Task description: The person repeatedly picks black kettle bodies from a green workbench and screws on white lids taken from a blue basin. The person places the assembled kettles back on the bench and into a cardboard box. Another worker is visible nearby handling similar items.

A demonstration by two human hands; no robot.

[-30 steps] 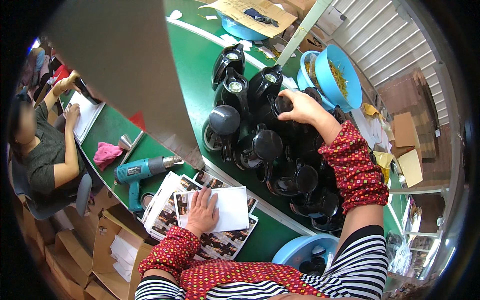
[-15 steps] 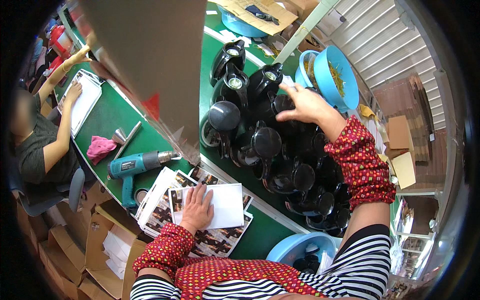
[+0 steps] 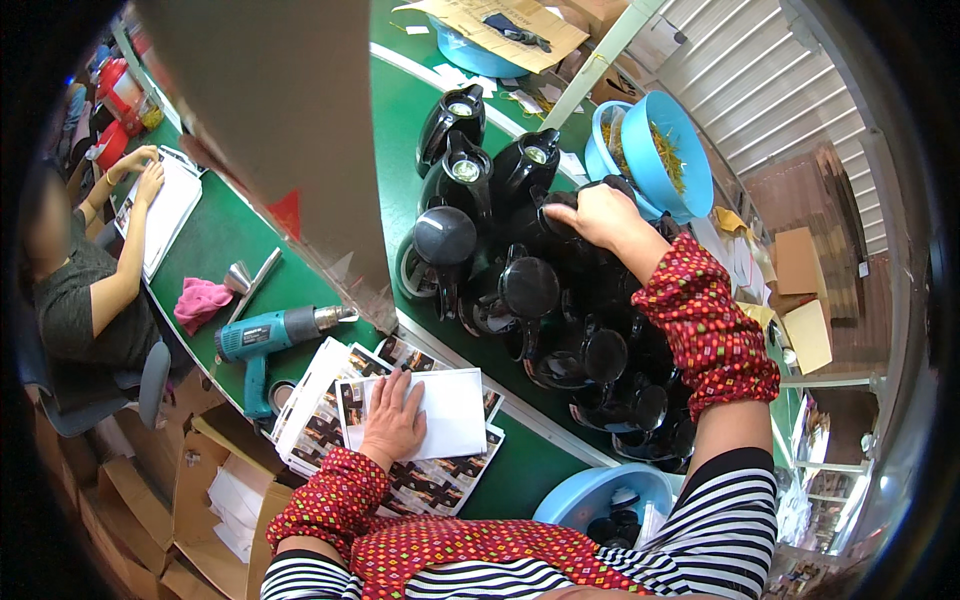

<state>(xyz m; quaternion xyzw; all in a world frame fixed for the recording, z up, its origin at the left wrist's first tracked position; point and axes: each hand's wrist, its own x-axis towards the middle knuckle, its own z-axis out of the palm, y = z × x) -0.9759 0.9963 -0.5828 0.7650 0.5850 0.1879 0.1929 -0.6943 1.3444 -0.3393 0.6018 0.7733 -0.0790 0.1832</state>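
My left hand [image 3: 393,418] lies flat with its fingers spread on a white sheet [image 3: 458,420]. Below that sheet is an untidy pile of picture-printed sheets [image 3: 440,488]. At the right, my right hand [image 3: 605,217] has its fingers curled down round the upper part of a black jug [image 3: 556,208]; its fingertips are mostly hidden. Several other glossy black jugs [image 3: 528,288] crowd around it on the green table [image 3: 400,185]. Some have round black lids, while those farther back show open tops with something pale inside.
Left of the sheets lie a teal heat gun [image 3: 265,335] and a pink cloth [image 3: 202,303]. Blue basins stand at the near edge [image 3: 560,497] and far right [image 3: 655,150]. A grey upright panel [image 3: 290,120] separates me from a co-worker [image 3: 95,290] handling papers. Cardboard boxes [image 3: 200,500] sit lower left.
My right hand has moved from open above the jugs to closed on one of them. My left hand has stayed on the sheet. The co-worker's raised hand has come down to the papers.
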